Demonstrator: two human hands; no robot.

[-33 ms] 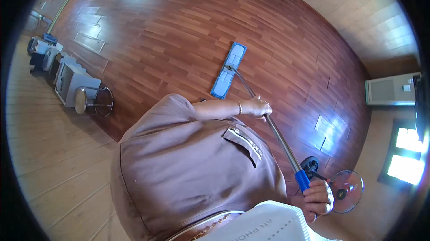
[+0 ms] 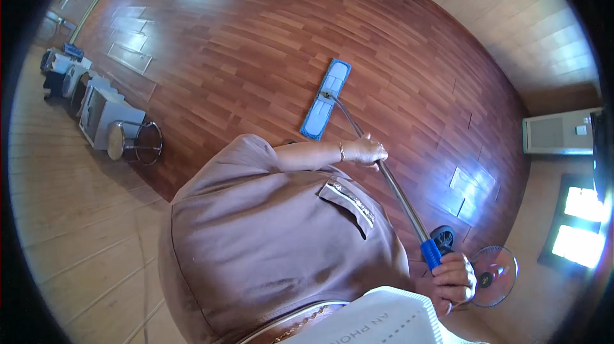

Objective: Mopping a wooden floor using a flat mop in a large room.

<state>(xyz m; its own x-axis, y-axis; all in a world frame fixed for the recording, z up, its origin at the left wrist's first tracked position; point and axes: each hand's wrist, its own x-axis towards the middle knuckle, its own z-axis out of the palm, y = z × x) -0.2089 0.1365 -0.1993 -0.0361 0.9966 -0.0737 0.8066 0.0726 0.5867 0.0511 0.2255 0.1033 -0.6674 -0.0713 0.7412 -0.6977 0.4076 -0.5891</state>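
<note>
A flat mop with a metal handle (image 2: pixel 404 202) runs slantwise in front of me. Its long blue mop head (image 2: pixel 334 76) lies flat on the brown wood-look floor (image 2: pixel 249 69). My left hand (image 2: pixel 369 151), with a bracelet at the wrist, is closed around the middle of the handle. Lower down to the right, my right hand (image 2: pixel 455 280) wraps the end of the handle, just at the blue grip (image 2: pixel 431 254). The fingertips of the left hand are partly hidden behind the pole.
A round stool (image 2: pixel 116 140) stands at the left beside a white cabinet (image 2: pixel 110 119) and other items along the floor's edge. At the right are a fan (image 2: pixel 494 277) and its dark round base (image 2: pixel 442 238). A pale cabinet (image 2: pixel 558 134) stands by the far right wall.
</note>
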